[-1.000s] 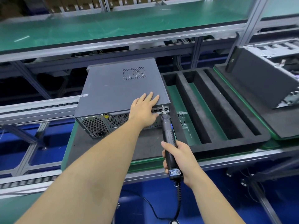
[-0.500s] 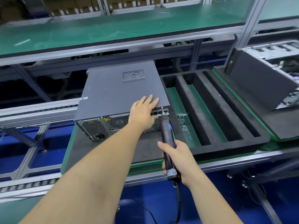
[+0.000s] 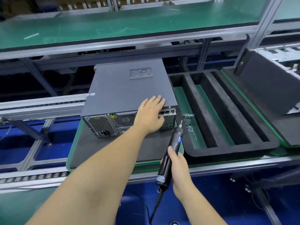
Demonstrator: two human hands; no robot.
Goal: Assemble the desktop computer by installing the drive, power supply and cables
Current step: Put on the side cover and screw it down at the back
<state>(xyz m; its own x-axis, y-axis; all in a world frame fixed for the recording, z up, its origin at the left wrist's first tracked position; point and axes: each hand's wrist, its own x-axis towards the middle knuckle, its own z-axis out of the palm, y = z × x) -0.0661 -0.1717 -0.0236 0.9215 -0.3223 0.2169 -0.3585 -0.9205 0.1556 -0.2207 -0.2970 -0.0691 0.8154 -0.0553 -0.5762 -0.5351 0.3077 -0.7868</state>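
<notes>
A grey desktop computer case (image 3: 123,90) lies on its side on a dark foam pallet (image 3: 100,148), its rear panel with the power supply grille (image 3: 101,125) facing me. My left hand (image 3: 150,115) rests flat with straight fingers on the case's near right top edge, over the rear slots. My right hand (image 3: 176,163) grips a black electric screwdriver (image 3: 169,153). Its bit points up and away, a short way off the rear panel's right corner. The cord hangs down from the handle.
A black foam tray (image 3: 230,132) with long empty slots lies to the right, small metal parts (image 3: 188,122) in its nearest slot. Another open chassis (image 3: 276,82) stands at far right. A green shelf (image 3: 113,25) runs behind. Roller rails (image 3: 40,104) are at left.
My right hand drew the screwdriver back and to the right, so the bit has left the case's rear panel. My left hand stays on the case.
</notes>
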